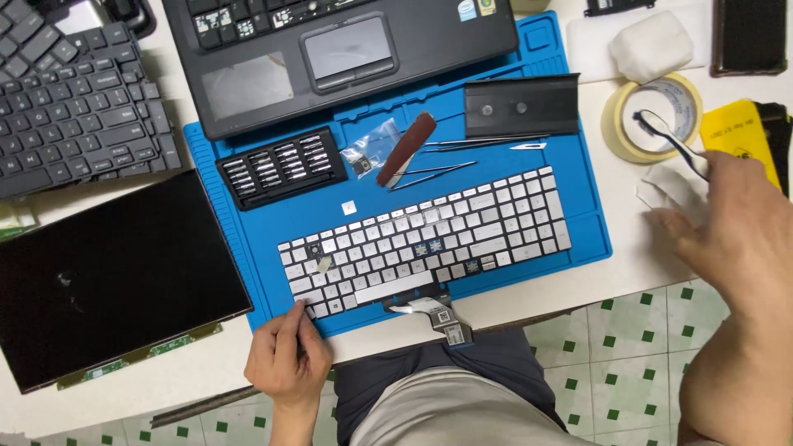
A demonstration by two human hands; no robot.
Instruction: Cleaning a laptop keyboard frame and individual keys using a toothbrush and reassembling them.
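Observation:
A silver-white laptop keyboard (pixel 429 239) lies tilted on a blue work mat (pixel 578 223), with a few keycaps off and its ribbon cable (pixel 434 312) hanging over the table's front edge. My left hand (pixel 287 357) rests at the keyboard's lower left corner, thumb and fingertips touching that edge. My right hand (pixel 735 227) is off the mat at the right, over white paper scraps (pixel 665 183), and holds a thin dark-handled tool (pixel 671 136) whose tip lies over a roll of tape (pixel 615 124). One loose white keycap (pixel 349 207) sits on the mat above the keyboard.
A black bit set (pixel 281 167), small plastic bag (pixel 368 151), brown-handled tool (pixel 406 149), tweezers (pixel 438 172) and black strip (pixel 520 106) lie on the mat. An opened black laptop (pixel 347 49) sits behind. A black keyboard (pixel 74 107) and a bare screen panel (pixel 107 281) lie left.

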